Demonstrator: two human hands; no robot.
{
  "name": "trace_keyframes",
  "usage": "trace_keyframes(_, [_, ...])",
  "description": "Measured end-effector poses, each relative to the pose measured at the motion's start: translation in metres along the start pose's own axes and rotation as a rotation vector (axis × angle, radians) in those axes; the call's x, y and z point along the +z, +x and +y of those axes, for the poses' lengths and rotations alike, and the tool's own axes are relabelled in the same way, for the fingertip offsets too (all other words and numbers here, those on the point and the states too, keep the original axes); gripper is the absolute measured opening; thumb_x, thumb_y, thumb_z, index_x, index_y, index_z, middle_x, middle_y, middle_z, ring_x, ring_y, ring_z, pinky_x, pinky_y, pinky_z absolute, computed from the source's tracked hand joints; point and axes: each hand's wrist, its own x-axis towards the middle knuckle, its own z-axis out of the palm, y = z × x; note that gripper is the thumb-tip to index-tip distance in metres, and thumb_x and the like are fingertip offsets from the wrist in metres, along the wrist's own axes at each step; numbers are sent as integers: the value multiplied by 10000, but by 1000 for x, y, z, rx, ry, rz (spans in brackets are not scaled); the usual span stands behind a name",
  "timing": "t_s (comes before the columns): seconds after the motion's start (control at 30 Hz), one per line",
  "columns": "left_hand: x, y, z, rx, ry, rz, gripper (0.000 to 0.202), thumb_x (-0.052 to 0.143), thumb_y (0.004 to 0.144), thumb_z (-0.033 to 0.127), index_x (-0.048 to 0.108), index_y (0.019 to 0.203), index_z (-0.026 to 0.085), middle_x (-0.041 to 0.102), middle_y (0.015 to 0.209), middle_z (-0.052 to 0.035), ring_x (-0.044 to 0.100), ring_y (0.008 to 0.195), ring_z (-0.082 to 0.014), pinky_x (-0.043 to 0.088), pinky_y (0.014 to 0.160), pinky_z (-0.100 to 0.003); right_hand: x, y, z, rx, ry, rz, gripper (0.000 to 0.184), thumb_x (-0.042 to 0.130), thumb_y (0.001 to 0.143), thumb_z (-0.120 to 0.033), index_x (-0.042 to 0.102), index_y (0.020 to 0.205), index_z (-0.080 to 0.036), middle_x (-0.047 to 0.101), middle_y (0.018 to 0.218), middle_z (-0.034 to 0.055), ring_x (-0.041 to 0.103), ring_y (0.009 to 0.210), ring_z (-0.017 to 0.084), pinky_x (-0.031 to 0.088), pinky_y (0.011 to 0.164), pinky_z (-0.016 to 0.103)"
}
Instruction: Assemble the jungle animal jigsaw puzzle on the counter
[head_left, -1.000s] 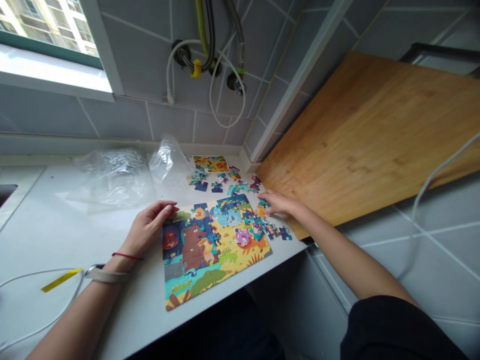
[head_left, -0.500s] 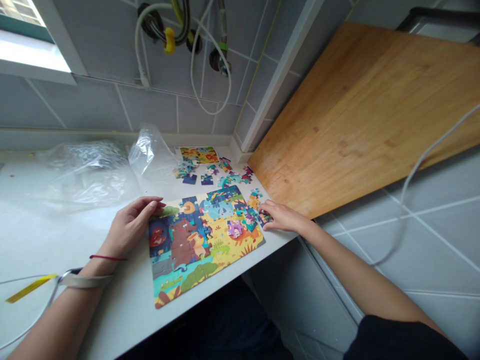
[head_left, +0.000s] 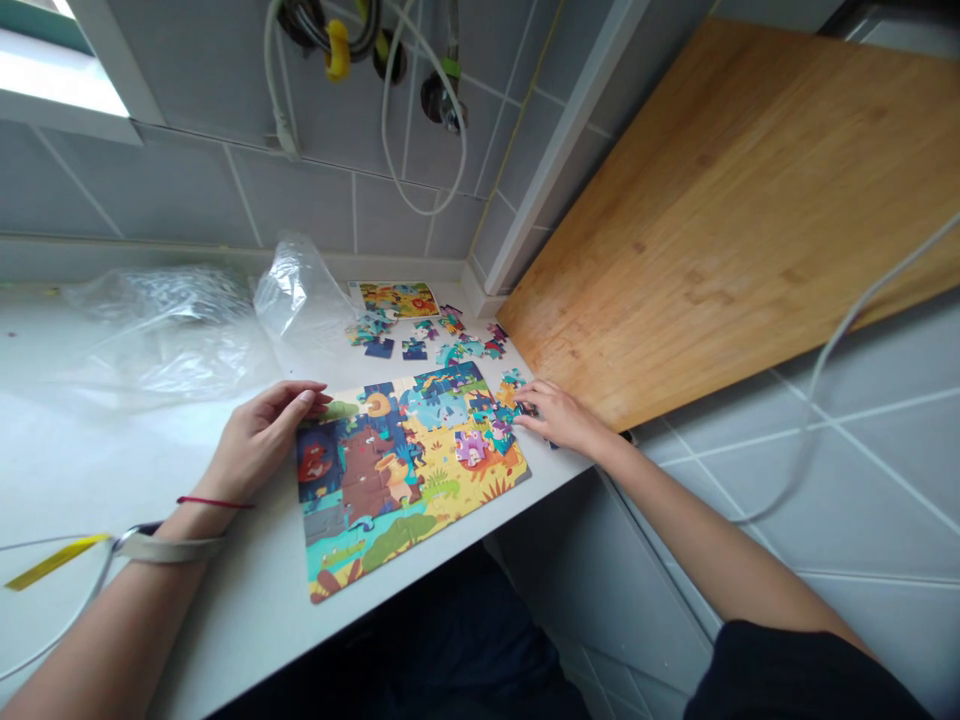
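The left hand [head_left: 262, 440] lies open beside the jigsaw puzzle [head_left: 420, 470], fingers touching its edge. The right hand's [head_left: 562, 418] fingers curl over a dark loose piece [head_left: 527, 409]; whether they grip it cannot be told.

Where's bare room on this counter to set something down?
The white countertop is bare between the left forearm and the jigsaw puzzle, and below the plastic wrap. Crowded around the right hand, among loose puzzle pieces.

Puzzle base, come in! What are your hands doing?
Left hand at edge of puzzle. Right hand on loose pieces. Plastic bag behind puzzle.
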Motion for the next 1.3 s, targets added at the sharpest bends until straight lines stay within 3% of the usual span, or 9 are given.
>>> trace_keyframes(0.1, [0,0,0,1,2,-4,666,667,751,761,709,1056,170,791,956,-99,746,914,-281,613,873,-392,8,-3,-23,16,54,-71,435,802,883,-440,722,1261,-242,667,1248,114,656,1179,290,525,1054,437])
trace_keyframes(0.2, [1,0,-1,7,5,-7,660,663,763,752,709,1058,163,789,957,-99,744,913,-275,610,873,-386,15,-6,-37,101,51,-113,538,858,821,-453,682,1281,-236,638,1277,120,667,1138,296,542,997,430])
trace_keyframes(0.33, [1,0,-1,10,3,-16,652,661,769,744,706,1057,160,789,954,-100,742,922,-275,607,871,-379,21,-10,-35,157,139,-107,457,867,802,-365,669,1195,-240,640,1184,80,683,903,208,558,832,350])
trace_keyframes(0.43, [2,0,-1,8,0,-15,660,659,764,759,707,1051,167,792,953,-98,747,921,-276,610,869,-378,18,-15,-22,201,168,-107,438,884,765,-339,672,1134,-236,637,1136,62,667,846,186,546,775,316])
trace_keyframes(0.6, [2,0,-1,4,-1,-16,686,667,744,786,711,1044,171,795,960,-96,750,925,-283,612,864,-380,4,-18,-9,267,5,-211,449,865,785,-350,697,1185,-234,644,1172,99,682,1045,283,540,912,373])
trace_keyframes(0.77, [1,0,-2,13,5,-21,663,667,756,762,711,1045,167,794,954,-97,749,923,-280,612,853,-375,6,-7,-19,137,-13,-142,406,652,986,-339,666,1385,-267,607,1283,119,650,1190,283,496,1064,390])
trace_keyframes(0.87, [1,1,-3,15,4,-13,634,662,763,751,711,1035,181,792,955,-100,748,925,-285,612,858,-385,14,3,-22,98,21,-122,464,705,963,-349,649,1419,-276,594,1263,110,655,1157,269,506,1053,392])
trace_keyframes(1.1, [2,1,-5,20,29,1,629,645,766,764,718,1035,200,790,948,-94,746,923,-292,613,843,-374,11,15,-8,196,36,-101,371,904,763,-367,688,1024,-216,642,1122,71,676,975,230,540,851,344])
trace_keyframes(1.3, [1,2,-6,31,46,-4,621,637,781,757,721,1037,198,795,956,-94,752,930,-290,619,833,-360,12,5,7,358,419,-97,215,775,833,-296,572,846,-226,663,669,-32,642,579,161,486,563,257])
